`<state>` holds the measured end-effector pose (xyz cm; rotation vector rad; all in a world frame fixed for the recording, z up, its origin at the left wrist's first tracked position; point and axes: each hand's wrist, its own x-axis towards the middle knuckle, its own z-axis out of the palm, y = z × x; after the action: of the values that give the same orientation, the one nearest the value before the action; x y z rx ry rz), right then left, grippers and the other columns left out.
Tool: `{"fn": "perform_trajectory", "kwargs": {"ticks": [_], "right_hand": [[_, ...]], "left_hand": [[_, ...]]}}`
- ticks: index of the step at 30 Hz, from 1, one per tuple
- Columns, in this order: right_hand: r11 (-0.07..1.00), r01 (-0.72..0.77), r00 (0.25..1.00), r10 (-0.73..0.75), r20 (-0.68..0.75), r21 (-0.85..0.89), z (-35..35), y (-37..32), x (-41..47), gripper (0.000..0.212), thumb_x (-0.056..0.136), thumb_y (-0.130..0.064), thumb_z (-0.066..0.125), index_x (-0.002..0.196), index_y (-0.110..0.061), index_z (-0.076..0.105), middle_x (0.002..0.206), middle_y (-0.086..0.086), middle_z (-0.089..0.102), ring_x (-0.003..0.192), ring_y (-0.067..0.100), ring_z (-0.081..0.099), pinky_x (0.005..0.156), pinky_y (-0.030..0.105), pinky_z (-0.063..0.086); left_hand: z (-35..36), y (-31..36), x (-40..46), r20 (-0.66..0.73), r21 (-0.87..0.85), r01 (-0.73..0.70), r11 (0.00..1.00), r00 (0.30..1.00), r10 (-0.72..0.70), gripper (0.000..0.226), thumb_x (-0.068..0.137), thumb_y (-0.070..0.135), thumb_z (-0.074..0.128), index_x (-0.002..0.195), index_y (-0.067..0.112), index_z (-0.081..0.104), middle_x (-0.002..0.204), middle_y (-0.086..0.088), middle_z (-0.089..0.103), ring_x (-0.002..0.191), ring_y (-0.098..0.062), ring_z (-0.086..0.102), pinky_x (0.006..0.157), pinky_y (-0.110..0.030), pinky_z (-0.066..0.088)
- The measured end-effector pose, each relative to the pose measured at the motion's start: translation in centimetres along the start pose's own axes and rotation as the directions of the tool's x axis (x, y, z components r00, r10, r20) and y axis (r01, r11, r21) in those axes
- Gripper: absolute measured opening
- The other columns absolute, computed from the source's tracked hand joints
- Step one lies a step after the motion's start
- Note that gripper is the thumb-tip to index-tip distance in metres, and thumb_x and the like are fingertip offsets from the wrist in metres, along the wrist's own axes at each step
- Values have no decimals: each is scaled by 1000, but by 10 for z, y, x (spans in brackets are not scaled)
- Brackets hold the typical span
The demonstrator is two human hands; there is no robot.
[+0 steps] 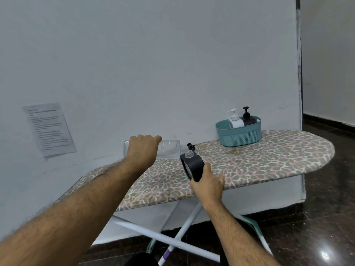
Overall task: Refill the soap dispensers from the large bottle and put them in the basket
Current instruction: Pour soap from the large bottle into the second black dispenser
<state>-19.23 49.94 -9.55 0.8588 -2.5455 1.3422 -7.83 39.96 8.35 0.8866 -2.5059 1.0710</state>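
My left hand [143, 148] grips the large clear bottle [169, 149], tipped on its side with its neck pointing right. The neck meets the open top of a black soap dispenser [193, 167], which my right hand [206, 182] holds tilted above the ironing board [249, 162]. A black pump head [191, 146] lies on the board just behind the dispenser. A teal basket [238, 136] stands at the back right of the board. In it are a white dispenser [235, 120] and a black dispenser [248, 118], both upright with pumps on.
The board has a leopard-print cover and white crossed legs [172, 233] below. A white wall rises right behind it, with a printed sheet [49, 128] taped at the left. Dark glossy floor lies to the right and below.
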Motion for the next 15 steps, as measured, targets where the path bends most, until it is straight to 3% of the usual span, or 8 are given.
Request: {"fn": "perform_trajectory", "kwargs": {"ticks": [15], "right_hand": [[1000, -5, 1000, 5, 15, 7, 2, 0, 0, 56, 85, -37, 66, 130, -18, 38, 80, -11, 65, 79, 14, 65, 120, 47, 17]], "left_hand": [[-3, 0, 4, 20, 11, -6, 1000, 1000, 6, 38, 89, 7, 62, 122, 27, 56, 79, 5, 57, 73, -17, 54, 69, -31, 40]]}}
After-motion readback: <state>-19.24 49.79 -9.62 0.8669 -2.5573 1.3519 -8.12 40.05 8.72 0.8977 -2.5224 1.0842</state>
